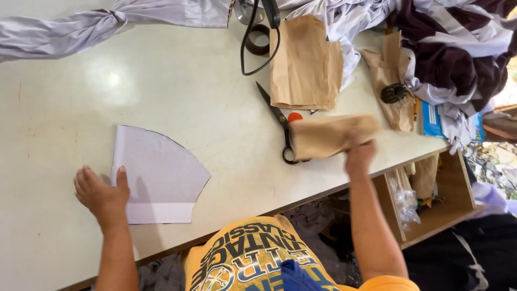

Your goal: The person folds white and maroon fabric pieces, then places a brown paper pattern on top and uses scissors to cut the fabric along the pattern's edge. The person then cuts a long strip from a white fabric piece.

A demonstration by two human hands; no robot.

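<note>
Figure: head view of the pale table (215,97), read from its left edge to its right edge.

At the left, near the table's front edge, I see the left hand (102,196) lying flat with fingers spread, gripping nothing; its thumb and palm edge press on the left margin of a white fan-shaped fabric piece (159,178). This piece lies flat, curved edge toward the far side, straight hem toward the front edge, and extends rightward from the hand.

Toward the middle, black scissors (280,126) lie with the blades pointing to the far edge and the handles toward the front. Beyond them lies a stack of brown paper patterns (307,62).

At the right, the right hand (360,153) is closed around the right end of a brown paper piece (328,136), held above the table and blurred. Its long axis runs left to right, slightly tilted, its free end over the scissor handles. I judge the right hand the nearer to the scissors and paper, the left the nearer to the fabric. Rumpled cloth (458,54) fills the far right corner.
</note>
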